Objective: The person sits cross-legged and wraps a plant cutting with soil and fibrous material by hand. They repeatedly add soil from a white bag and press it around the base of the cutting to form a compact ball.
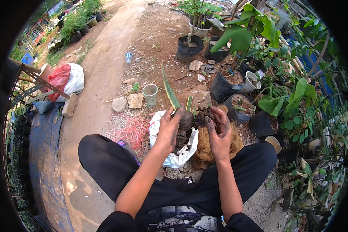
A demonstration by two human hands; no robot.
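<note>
My left hand [168,129] grips a snake plant [170,90] with long, yellow-edged green leaves. A rounded dark brown root ball [187,121] shows beside its fingers. In the raised fingers of my right hand [221,134] is a clump of dark, crumbly soil [204,113], close to the plant's base. Both hands are smeared with soil. Under them, between my knees, an open white plastic sack [176,160] holds dark soil, partly hidden by my left hand. A heap of brown coconut fibre [206,145] lies to its right, below my right hand.
Pink plastic twine [133,129] lies tangled left of the sack. A clear plastic cup [150,95] stands beyond it, near stones [135,100]. Black planting bags [189,49] and leafy plants line the right side. A metal rack [43,79] and a tarp [45,150] are at left.
</note>
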